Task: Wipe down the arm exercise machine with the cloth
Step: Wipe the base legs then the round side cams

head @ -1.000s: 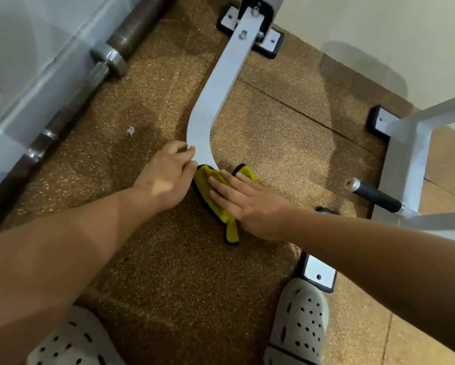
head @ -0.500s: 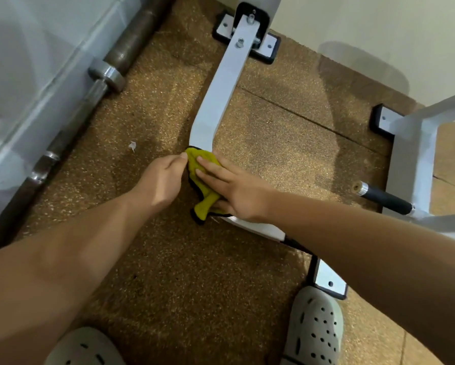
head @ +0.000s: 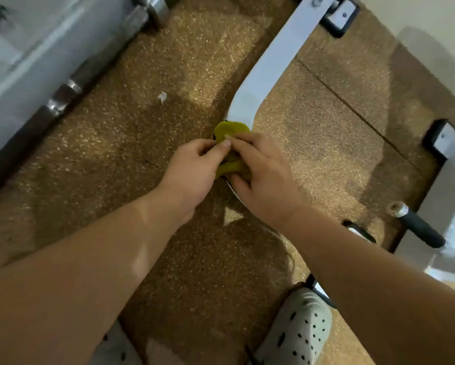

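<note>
1. Head view: half a second ago the right hand (head: 260, 175) lay flat with fingers stretched over the cloth (head: 230, 130), and the left hand (head: 192, 167) only touched its edge. Now both hands are curled and meet over it.
2. The left hand pinches the cloth between thumb and fingers. The right hand is bent over the bunched part, fingers pressed together on it.
3. The cloth is no longer spread. It is crumpled at the bend of the white frame bar (head: 268, 72), on the floor (head: 115, 154), and part of it is hidden under the hands.
4. This probably means that the person is folding or regripping the cloth, not wiping at this instant.
5. The bar above the bend, up to the bolted foot (head: 337, 17), is likely the next part to wipe, and also the second frame (head: 447, 185) at the right with its black handle (head: 418, 229).
</note>
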